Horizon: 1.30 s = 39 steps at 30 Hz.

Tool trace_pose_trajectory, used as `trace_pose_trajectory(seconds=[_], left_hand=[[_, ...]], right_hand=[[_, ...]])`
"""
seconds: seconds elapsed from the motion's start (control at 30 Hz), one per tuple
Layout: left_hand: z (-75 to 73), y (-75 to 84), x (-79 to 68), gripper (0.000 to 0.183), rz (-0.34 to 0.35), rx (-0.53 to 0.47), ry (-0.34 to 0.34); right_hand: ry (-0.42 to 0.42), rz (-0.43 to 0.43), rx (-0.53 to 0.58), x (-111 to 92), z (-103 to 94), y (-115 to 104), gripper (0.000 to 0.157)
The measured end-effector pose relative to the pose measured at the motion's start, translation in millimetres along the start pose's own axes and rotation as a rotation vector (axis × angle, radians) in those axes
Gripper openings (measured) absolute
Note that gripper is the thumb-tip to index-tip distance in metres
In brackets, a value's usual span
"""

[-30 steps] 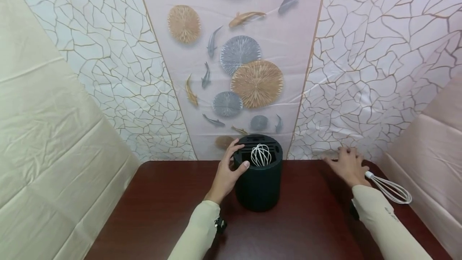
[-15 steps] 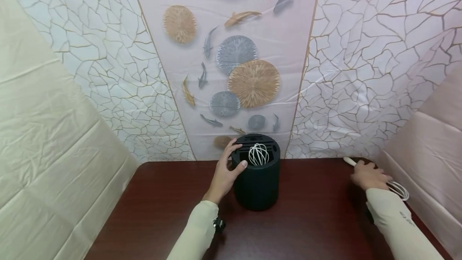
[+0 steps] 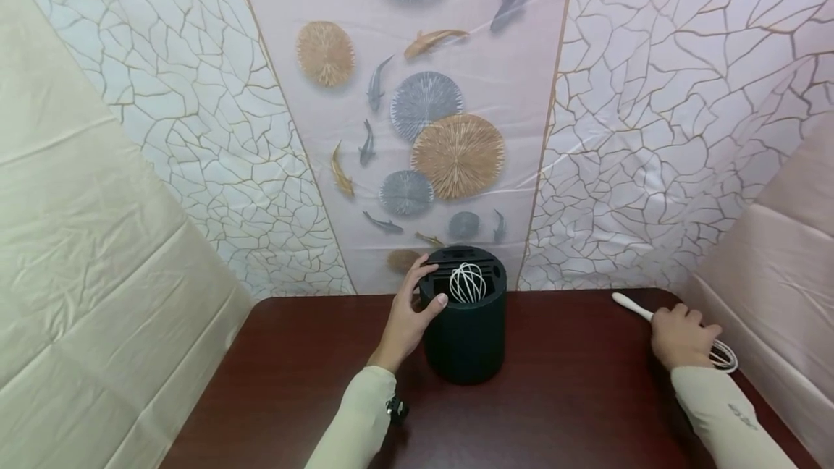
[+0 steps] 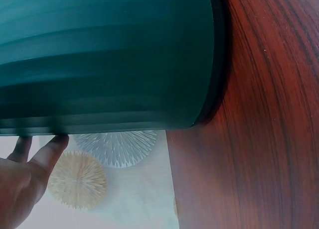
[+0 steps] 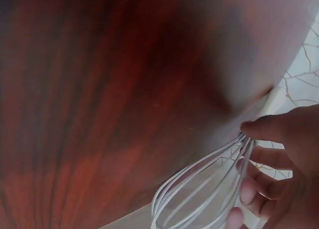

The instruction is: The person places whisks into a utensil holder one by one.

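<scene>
A dark green, round utensil holder (image 3: 464,342) with slots in its top stands upright on the table. A white whisk (image 3: 468,283) stands in it, wire head up. My left hand (image 3: 405,320) holds the holder's upper left side, thumb at the front rim and fingers farther back; in the left wrist view, fingertips (image 4: 59,141) touch its ribbed wall. At the table's right end my right hand (image 3: 683,337) grips a second white whisk (image 5: 199,194) where the wires meet the handle. Its handle (image 3: 630,305) points to the back left, and the wire loops show past the hand.
The dark red-brown wooden table (image 3: 554,411) has rounded back corners. A patterned cloth (image 3: 625,165) with fish and leaf shapes hangs right behind it. Plain cream cloth (image 3: 98,273) slopes up on the left, and pinkish cloth (image 3: 782,288) borders the right edge.
My right hand has moved right and toward me onto the second whisk and now grips it; its handle has come into view. My left hand stays on the holder.
</scene>
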<state>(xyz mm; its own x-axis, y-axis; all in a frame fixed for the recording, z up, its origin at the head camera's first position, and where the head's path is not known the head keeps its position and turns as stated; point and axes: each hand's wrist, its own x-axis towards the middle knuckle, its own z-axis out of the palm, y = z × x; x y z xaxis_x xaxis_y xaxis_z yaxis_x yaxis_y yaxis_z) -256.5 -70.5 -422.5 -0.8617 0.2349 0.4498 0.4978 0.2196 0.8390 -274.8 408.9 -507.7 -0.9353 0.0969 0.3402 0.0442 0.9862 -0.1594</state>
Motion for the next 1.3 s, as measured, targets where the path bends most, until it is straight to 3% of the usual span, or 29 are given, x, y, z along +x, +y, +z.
trace_pose_trajectory(seconds=[0.23, 0.4, 0.73, 0.87, 1.13, 1.3], left_hand=[[-0.8, 1.9, 1.5, 0.054, -0.004, 0.006, 0.003], [-0.7, 2.2, 0.9, 0.054, -0.001, 0.015, 0.006], [-1.3, 3.6, -0.1, 0.054, 0.008, 0.016, 0.005], [-1.2, 3.8, -1.2, 0.054, -0.002, 0.018, 0.001], [0.6, 0.7, -1.7, 0.054, -0.001, -0.007, 0.005], [0.8, 0.1, -1.2, 0.054, 0.001, -0.018, 0.01]], right_hand=[[-0.042, -0.06, -0.036, 1, 0.4, 2, 0.014], [-0.025, -0.116, -0.035, -4, -0.2, -5, 0.005], [0.01, -0.173, -0.009, -8, -3.2, -24, 0.005], [-0.064, -0.169, 0.035, -7, -14.1, -33, 0.007], [-0.419, -0.009, 0.217, -4, -35.6, -50, 0.019], [-0.544, 0.05, 0.352, -7, -32.0, -58, 0.024]])
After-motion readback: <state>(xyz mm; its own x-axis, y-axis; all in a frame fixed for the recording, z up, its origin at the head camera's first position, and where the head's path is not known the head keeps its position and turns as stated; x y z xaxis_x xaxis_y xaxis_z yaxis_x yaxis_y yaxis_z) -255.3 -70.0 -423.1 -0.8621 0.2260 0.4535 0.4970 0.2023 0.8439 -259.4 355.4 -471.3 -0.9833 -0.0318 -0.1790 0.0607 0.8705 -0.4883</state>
